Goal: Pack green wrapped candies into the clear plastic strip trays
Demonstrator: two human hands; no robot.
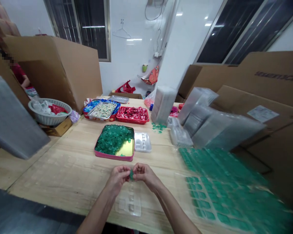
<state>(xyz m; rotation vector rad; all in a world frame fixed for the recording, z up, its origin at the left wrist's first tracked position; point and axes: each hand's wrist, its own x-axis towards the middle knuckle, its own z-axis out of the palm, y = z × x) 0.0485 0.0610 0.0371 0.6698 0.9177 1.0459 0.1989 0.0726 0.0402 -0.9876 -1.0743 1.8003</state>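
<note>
I have the left hand (119,175) and right hand (143,174) pinching a small green piece (131,175) over the tabletop (73,172), near a clear tray (130,205), with the pink tin (114,157) beyond.

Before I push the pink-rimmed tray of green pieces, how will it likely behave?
The tray will probably stay stiff, as its walls stand straight. The green pieces look loosely heaped, so they may slide or spill if it tilts. It probably weighs more on the left, since bare golden floor shows at near right.
</note>
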